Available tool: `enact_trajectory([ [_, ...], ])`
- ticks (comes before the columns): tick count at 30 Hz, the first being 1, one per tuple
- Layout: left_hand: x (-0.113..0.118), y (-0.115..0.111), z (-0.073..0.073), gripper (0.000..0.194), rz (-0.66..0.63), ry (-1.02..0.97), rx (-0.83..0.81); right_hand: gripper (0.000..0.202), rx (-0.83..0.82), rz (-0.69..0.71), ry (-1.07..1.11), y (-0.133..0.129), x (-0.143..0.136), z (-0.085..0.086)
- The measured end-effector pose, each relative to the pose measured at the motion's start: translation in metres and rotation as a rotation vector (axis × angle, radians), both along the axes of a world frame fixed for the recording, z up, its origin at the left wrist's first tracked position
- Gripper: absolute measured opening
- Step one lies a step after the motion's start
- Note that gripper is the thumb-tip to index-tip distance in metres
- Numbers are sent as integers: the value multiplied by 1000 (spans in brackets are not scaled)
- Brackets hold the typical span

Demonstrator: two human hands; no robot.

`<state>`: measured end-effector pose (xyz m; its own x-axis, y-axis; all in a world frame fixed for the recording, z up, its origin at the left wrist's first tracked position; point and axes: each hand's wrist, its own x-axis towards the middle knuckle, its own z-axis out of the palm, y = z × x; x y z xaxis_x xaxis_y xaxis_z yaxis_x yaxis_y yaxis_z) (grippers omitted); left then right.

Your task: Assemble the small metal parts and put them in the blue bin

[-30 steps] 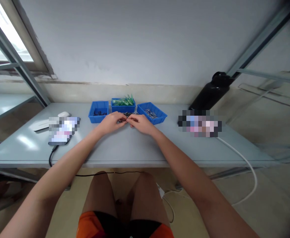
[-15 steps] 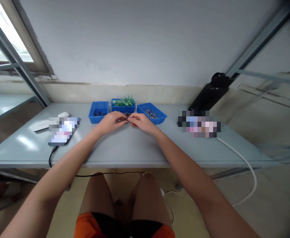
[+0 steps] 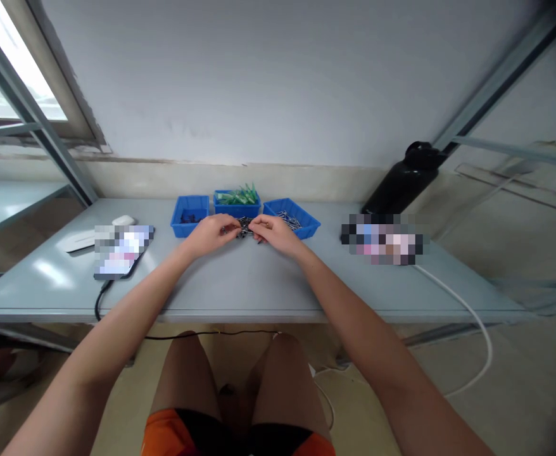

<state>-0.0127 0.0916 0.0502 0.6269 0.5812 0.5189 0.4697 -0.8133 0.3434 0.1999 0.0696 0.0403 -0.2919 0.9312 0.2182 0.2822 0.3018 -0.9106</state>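
Note:
My left hand (image 3: 215, 233) and my right hand (image 3: 272, 232) are close together over the table, just in front of the blue bins. Between them lies a pile of small dark and silver metal pieces (image 3: 244, 225), partly covered by my fingers. The left fingertips are pinched together at the pile's left side; what they hold is too small to name. My right thumb and fingers pinch a thin silver metal piece, its kind unclear, pointing toward the left hand.
A blue bin (image 3: 177, 221) holds small dark parts, a second bin (image 3: 221, 208) green strips, a third bin (image 3: 309, 229) thin silver pieces. A phone (image 3: 126, 250) with a cable lies left, another device (image 3: 382, 239) right. A black bottle (image 3: 401, 180) stands behind it.
My hands have moved slightly apart, from touching fingertips to a small gap. More of the metal pile shows between them.

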Motion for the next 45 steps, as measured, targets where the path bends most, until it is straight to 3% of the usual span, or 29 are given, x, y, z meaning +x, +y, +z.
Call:
enact_trajectory([
  [11,0,1,0,18,11,-26,24,24,10,54,-55,2,0,-4],
  [18,5,-5,0,17,-98,33,12,18,137,112,-256,2,-3,-13],
  [28,1,-1,0,18,21,-14,-62,21,248,-77,-189,-1,2,-2],
  [36,2,0,-3,19,15,86,-87,22,284,-30,-195,-2,-2,-4],
  [40,-7,6,3,18,156,61,13,24,245,-27,-264,2,1,-6],
  [45,-36,21,13,14,609,26,108,18,164,-85,-548,7,7,-12],
])
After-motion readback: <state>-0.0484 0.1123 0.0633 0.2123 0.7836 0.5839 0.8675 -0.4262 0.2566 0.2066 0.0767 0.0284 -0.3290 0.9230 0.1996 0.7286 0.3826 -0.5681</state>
